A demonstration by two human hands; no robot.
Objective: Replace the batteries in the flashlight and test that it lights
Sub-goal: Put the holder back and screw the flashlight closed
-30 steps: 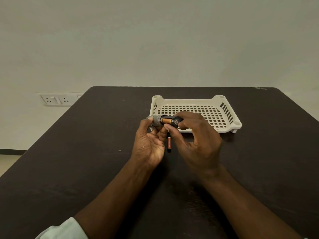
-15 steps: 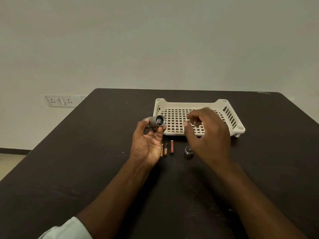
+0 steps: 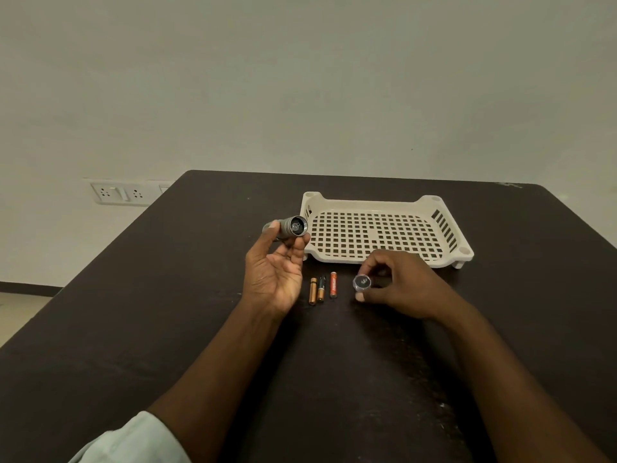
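Left hand [image 3: 272, 277] is up off the dark table [image 3: 167, 295], palm facing the camera, thumb and fingers pinched around the grey flashlight body [image 3: 289, 227]. The open end of the tube faces the camera, with something small and metallic visible inside, and it sits just left of the cream slotted tray [image 3: 462, 253], level with the tray's near-left corner.

Right hand [image 3: 397, 287] is low, right in front of the tray's near edge, fingers curled around the flashlight's tail cap [image 3: 362, 283]. Thumb below, fingertips above, the cap's dark inner face turned toward the camera. Whether the cap is resting on the table or lifted clear of it, I can't tell from this angle.

In front of the tray, between the two hands, three small batteries lie on the table, all running roughly toward the tray. Two copper-and-black batteries [image 3: 317, 290] lie side by side, touching or nearly so, and one red battery [image 3: 333, 284] sits just to their right, apart from them and left of the tail cap.

The tray's perforated floor shows bare. A pale sleeve [image 3: 133, 442] edges the left forearm at the bottom of the view.
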